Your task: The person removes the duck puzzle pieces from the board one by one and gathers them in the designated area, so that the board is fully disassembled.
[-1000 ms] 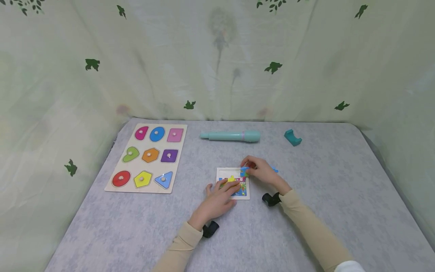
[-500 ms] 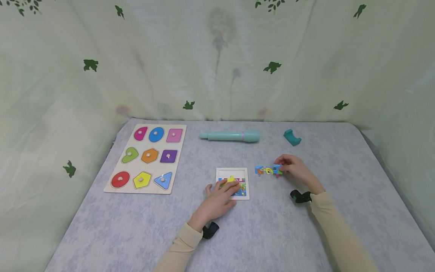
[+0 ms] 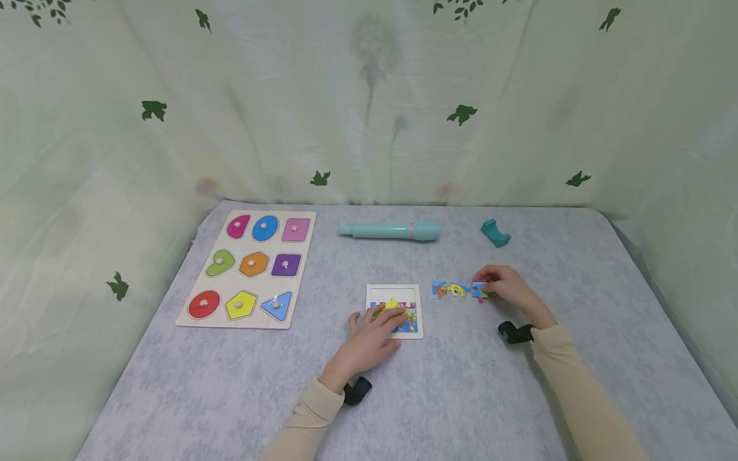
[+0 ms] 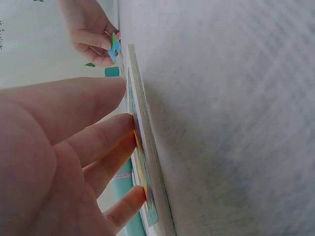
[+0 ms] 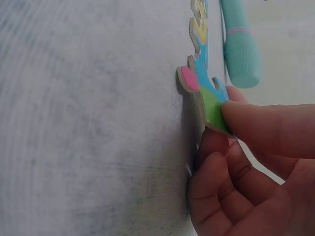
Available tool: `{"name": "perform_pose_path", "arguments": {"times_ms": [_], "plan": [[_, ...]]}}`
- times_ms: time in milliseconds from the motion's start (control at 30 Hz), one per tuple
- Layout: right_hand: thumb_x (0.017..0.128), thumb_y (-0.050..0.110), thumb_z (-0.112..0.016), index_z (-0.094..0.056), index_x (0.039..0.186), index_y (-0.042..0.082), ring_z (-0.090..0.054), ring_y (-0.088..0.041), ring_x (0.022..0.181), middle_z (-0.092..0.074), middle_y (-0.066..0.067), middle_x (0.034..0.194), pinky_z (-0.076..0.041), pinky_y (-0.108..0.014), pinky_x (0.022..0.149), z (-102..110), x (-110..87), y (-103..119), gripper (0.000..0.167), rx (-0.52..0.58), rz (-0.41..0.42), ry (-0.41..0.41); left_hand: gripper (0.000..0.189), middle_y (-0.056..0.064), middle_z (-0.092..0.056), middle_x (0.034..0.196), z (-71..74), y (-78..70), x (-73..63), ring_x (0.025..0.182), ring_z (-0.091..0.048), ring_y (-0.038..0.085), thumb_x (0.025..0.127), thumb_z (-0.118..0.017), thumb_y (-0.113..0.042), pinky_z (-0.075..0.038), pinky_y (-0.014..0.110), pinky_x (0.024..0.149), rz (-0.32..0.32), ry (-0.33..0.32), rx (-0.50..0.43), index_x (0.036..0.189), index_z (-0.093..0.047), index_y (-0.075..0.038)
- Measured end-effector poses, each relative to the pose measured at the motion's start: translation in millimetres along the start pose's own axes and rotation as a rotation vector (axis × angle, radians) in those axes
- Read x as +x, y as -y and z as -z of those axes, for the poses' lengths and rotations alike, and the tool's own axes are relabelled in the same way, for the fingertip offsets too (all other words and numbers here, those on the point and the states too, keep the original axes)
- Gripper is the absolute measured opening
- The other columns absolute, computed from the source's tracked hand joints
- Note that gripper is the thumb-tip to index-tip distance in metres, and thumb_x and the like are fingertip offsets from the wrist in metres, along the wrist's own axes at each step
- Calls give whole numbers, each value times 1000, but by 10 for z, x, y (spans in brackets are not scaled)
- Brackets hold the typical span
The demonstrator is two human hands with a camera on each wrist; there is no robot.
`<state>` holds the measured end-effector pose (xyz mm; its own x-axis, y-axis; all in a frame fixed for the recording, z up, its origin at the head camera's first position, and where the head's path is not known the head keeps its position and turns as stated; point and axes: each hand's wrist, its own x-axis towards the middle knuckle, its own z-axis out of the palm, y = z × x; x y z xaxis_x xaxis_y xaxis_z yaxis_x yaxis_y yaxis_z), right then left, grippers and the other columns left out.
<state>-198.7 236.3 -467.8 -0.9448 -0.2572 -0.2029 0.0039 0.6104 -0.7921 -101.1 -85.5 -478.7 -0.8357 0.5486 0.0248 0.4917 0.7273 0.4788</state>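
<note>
My left hand (image 3: pixel 369 339) rests with fingers spread on a small white puzzle tray (image 3: pixel 398 293), its fingertips on the colourful pieces in the lower part. A yellow shape (image 3: pixel 393 303) shows just above those fingers. Further right, my right hand (image 3: pixel 510 291) pinches a blue and green jigsaw piece (image 5: pixel 211 105) with a pink tab between thumb and fingers. The right wrist view shows this piece tilted, close over the cloth. Two more jigsaw pieces lie between tray and right hand: one blue and orange (image 3: pixel 440 290), one with a yellow arch (image 3: pixel 457 290).
A wooden board (image 3: pixel 196 320) with several knobbed shapes lies at the left. Behind the tray is a mint-coloured, microphone-like tube (image 3: pixel 392 231), and a teal curved block (image 3: pixel 496 233) sits at the back right. A leaf-patterned curtain (image 3: pixel 369 96) hangs along the table's far edge.
My right hand has carried the jigsaw piece from the tray's upper right corner to the right end of the loose pieces, lately shifting slightly further right. My left hand has stayed put.
</note>
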Motion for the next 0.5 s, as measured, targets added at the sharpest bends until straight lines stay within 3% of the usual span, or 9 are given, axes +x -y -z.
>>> {"name": "perform_pose_path", "arguments": {"times_ms": [333, 500], "plan": [[86, -4, -58, -64, 94, -1, -53, -28, 84, -59, -13, 92, -45, -43, 76, -88, 55, 12, 11, -280, 67, -63, 45, 3, -43, 145, -11, 4, 0, 136, -26, 35, 96, -58, -20, -16, 68, 95, -3, 4, -1, 140, -50, -11], [85, -2, -63, -62, 88, 3, -53, -28, 82, -56, -12, 90, -46, -44, 74, -112, 47, 55, 7, -418, 85, -82, 45, 7, -40, 145, -7, -9, 0, 135, -28, 34, 96, -58, -20, -17, 68, 96, 1, 0, 18, 139, -51, -12]]}}
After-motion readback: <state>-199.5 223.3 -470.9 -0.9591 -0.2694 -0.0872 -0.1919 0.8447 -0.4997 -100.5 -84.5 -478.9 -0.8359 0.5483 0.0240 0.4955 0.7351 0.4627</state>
